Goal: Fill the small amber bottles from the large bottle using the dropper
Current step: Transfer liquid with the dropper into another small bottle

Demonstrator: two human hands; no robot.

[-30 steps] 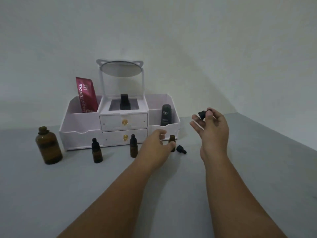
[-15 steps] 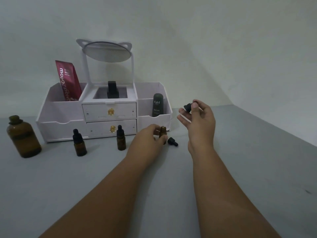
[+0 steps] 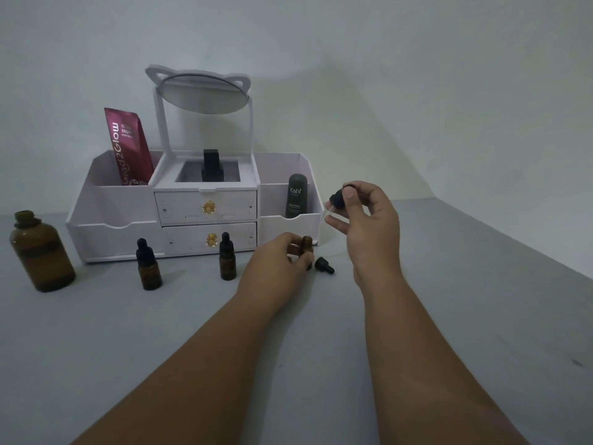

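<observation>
The left hand [image 3: 276, 263] grasps the uncapped small bottle [image 3: 307, 248] on the tabletop [image 3: 449, 316]; the right hand [image 3: 369, 216] pinches the dropper [image 3: 335, 202] above it; a loose grip could tip the bottle.

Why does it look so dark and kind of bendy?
Head view: dim light, so the large amber bottle and the dropper in the right hand look murky; wide-angle lens stretches the arms and the table edge; soft shadows behind the organizer.
</observation>
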